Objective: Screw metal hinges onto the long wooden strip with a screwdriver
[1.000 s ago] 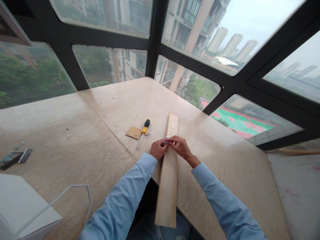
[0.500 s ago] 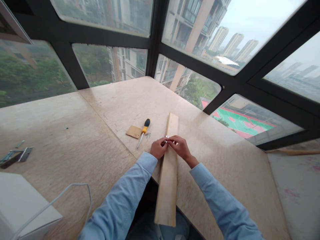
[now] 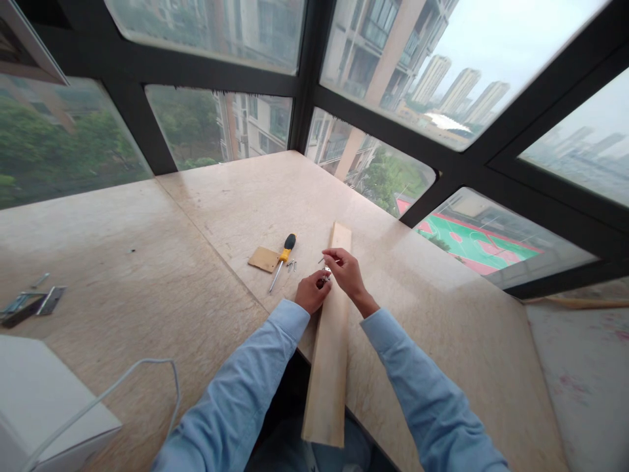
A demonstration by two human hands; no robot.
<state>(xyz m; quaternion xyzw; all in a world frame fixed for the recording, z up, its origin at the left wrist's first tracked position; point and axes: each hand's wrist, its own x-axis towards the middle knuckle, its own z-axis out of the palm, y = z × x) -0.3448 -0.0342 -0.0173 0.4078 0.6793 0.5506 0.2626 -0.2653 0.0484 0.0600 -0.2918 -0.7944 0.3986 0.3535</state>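
A long pale wooden board [image 3: 327, 373] lies lengthwise in front of me, its near end jutting past the table edge. At the board's left edge my left hand [image 3: 312, 292] is closed on a small shiny metal fitting [image 3: 326, 278], partly hidden by the fingers. Just above it, my right hand [image 3: 345, 270] pinches a thin screw [image 3: 321, 260] that points out to the left. Left of the hands, a yellow and black screwdriver [image 3: 285, 252] rests across a small brown plate [image 3: 264, 259]. Several loose screws [image 3: 292, 265] lie beside its shaft.
Metal hardware [image 3: 34, 307] sits at the far left of the stone-patterned tabletop [image 3: 196, 308]. A white box [image 3: 44, 400] with a pale cable [image 3: 132, 364] occupies the near left corner. Dark-framed windows [image 3: 302, 78] border the far sides.
My right hand has lifted off the metal fitting and shifted slightly up and left, with a screw now showing at its fingertips. My left hand stays in place on the fitting.
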